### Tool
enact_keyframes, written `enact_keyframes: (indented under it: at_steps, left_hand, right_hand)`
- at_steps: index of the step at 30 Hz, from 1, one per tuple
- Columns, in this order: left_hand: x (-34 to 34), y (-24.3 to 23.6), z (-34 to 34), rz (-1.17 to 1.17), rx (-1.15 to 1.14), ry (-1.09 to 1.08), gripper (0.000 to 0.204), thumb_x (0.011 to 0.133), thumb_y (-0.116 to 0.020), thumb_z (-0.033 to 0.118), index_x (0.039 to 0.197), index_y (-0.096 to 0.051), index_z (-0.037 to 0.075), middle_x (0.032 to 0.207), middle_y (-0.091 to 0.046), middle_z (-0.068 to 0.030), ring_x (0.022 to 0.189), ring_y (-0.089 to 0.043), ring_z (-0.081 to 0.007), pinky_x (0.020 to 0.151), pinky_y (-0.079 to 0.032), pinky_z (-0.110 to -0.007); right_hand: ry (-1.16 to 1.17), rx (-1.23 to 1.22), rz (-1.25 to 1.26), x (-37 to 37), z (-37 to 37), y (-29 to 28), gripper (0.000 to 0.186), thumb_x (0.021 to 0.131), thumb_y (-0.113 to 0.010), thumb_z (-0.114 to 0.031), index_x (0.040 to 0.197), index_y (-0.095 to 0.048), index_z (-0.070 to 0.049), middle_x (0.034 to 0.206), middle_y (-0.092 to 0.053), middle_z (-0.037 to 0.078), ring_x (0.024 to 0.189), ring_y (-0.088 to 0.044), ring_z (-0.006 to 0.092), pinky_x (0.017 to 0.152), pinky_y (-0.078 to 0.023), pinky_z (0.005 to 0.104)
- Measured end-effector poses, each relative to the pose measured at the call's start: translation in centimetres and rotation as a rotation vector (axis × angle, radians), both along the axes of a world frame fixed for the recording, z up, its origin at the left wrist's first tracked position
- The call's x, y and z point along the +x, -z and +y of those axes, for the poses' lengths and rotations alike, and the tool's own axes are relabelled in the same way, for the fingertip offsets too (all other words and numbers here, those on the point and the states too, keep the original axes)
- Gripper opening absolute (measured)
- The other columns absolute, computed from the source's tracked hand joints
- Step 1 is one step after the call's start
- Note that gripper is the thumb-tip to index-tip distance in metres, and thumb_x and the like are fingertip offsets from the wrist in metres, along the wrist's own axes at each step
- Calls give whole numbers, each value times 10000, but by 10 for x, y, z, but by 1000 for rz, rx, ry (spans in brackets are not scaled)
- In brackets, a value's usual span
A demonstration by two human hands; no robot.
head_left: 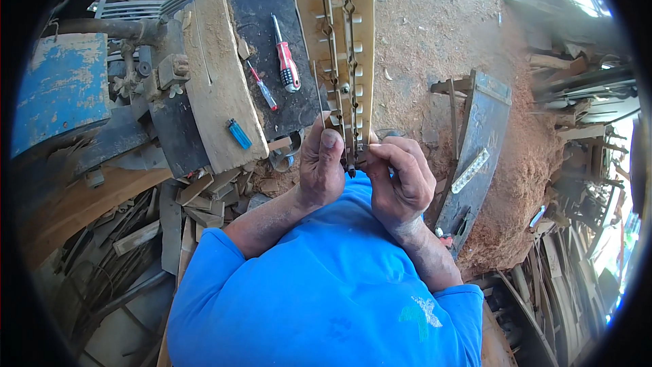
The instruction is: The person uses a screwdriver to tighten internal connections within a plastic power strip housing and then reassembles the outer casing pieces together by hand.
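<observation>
A long pale wooden piece [365, 20] runs away from my body, with two dark metal strips [348, 34] along it and several white pegs sticking out at their sides. My left hand [321, 170] is closed around the left side of its near end, thumb up beside the metal strips. On the right of that same end, my right hand [405, 180] pinches a thin, wire-like bit between thumb and forefinger. What exactly that bit is, and where it meets the strips, is too small to tell. The fingers beneath the wood are hidden.
On the dark bench top at left lie a red-handled screwdriver [288, 68] and a smaller screwdriver [262, 87]. A blue lighter [239, 134] rests on a dusty board [221, 75]. Right, a dark wooden panel [483, 126] bears a perforated metal strip [470, 170]. Sawdust and scrap wood surround me.
</observation>
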State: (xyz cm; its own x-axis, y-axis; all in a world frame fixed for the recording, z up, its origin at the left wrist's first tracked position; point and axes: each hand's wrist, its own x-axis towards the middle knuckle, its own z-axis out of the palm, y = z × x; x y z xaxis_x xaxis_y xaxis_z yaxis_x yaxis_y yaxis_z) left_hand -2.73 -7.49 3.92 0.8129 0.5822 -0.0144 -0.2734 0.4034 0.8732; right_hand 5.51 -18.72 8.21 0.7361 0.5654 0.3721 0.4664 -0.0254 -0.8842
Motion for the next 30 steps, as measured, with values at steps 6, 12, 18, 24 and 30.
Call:
enact_keyframes:
  at_steps: [6, 12, 18, 24, 30]
  left_hand:
    - [-1, 3, 0, -7, -106, -5, 580, 1048, -423, 528, 1212, -558, -12, 1011, -652, -144, 977, -627, -255, 916, -519, -431]
    - [1, 1, 5, -11, -33, 12, 565, 1056, -400, 517, 1165, -591, -3, 1018, -644, -150, 973, -626, -262, 903, -520, -422]
    - [3, -9, 7, -11, -21, 35, 545, 1063, -391, 499, 1133, -609, 6, 1005, -640, -149, 967, -622, -257, 897, -520, -413]
    - [-4, -6, 7, -14, -12, 64, 612, 1048, -405, 545, 1258, -531, -16, 1040, -626, -141, 991, -610, -248, 910, -511, -420]
    - [-6, -9, 7, 23, 19, 74, 831, 1010, -376, 660, 1497, -243, 0, 1243, -503, -136, 1115, -534, -246, 1017, -444, -419]
  right_hand:
    - [-13, -45, 11, -1, 1, -1, 271, 806, -727, 115, 1029, -652, -19, 903, -656, 134, 780, -689, 264, 654, -551, 337]
    - [8, -21, 22, -5, 5, 0, 269, 823, -712, 117, 1044, -644, -22, 903, -646, 135, 761, -680, 268, 629, -552, 353]
    - [-19, 9, -24, -1, 7, 0, 275, 825, -712, 114, 1053, -639, -22, 906, -638, 134, 761, -677, 268, 623, -554, 355]
    - [10, -6, -45, -5, 8, 2, 279, 816, -721, 112, 1051, -649, -19, 933, -641, 136, 777, -681, 255, 628, -555, 347]
    - [51, 0, 101, -14, 9, -3, 232, 811, -752, 49, 1020, -669, -9, 987, -650, 134, 796, -676, 244, 677, -552, 348]
